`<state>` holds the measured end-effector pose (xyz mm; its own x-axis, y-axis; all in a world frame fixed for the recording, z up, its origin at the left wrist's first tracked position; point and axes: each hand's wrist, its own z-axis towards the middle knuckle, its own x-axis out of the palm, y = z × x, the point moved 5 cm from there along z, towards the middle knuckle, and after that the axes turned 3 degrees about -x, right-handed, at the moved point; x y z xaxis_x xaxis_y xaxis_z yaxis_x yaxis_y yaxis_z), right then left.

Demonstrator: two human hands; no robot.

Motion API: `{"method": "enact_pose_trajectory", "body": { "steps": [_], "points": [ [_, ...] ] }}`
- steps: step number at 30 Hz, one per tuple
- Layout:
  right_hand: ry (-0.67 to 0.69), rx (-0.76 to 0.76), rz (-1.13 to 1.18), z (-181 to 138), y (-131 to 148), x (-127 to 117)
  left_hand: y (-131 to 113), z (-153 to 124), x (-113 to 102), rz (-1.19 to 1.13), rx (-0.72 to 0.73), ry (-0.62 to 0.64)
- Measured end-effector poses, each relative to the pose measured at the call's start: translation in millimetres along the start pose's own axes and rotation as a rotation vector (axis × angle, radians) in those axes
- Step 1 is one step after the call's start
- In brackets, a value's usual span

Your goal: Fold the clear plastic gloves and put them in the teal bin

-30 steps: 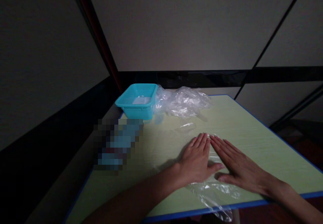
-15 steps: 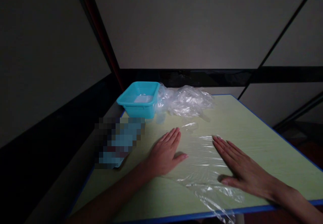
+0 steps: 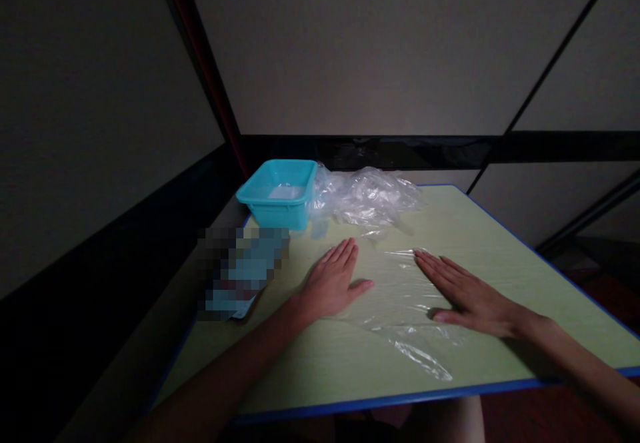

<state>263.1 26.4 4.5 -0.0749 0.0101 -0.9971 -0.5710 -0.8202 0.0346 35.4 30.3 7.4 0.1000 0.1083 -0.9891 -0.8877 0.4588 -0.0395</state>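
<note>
A clear plastic bag point(image 3: 395, 296) lies spread on the pale green table point(image 3: 505, 250), its near end crumpled close to the front edge. My left hand point(image 3: 334, 280) rests flat on the left side of the bag, fingers stretched forward and thumb pointing right. On the bag's right side my right hand point(image 3: 465, 296) lies flat too, fingers pointing forward and left, thumb apart. Neither hand grips anything. Parts of the bag are hidden under both palms.
A turquoise plastic basin point(image 3: 277, 213) with something whitish inside stands at the back left. Beside it is a heap of crumpled clear plastic bags point(image 3: 370, 196). A pixelated, phone-like flat object point(image 3: 250, 276) lies at the left edge. Walls stand behind and to the left.
Both hands and the plastic bag have slid forward, away from the front edge. The bag's near end, which hung over the edge, now lies on the table.
</note>
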Motion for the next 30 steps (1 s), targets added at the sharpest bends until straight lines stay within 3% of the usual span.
{"method": "enact_pose_trajectory", "body": {
  "steps": [6, 9, 12, 18, 30],
  "points": [
    [0.009, 0.079, -0.004, -22.0, -11.8, 1.5, -0.1, 0.2, 0.9, 0.001, 0.006, -0.018],
    [0.013, 0.207, -0.018, -32.2, -11.7, -1.5, -0.5, 0.8, 0.8, -0.004, 0.001, -0.008],
    [-0.048, 0.301, -0.026, -24.8, 10.0, -9.1, -0.9, 1.3, 0.3, -0.009, 0.001, -0.009],
    [-0.114, 0.165, -0.036, 9.5, 75.6, -7.2, -0.4, 1.1, 2.2, -0.003, -0.004, -0.013],
    [-0.096, 0.33, -0.097, -20.0, 74.8, 5.6, -0.5, 1.0, 0.6, -0.031, 0.013, -0.009]
  ]
}}
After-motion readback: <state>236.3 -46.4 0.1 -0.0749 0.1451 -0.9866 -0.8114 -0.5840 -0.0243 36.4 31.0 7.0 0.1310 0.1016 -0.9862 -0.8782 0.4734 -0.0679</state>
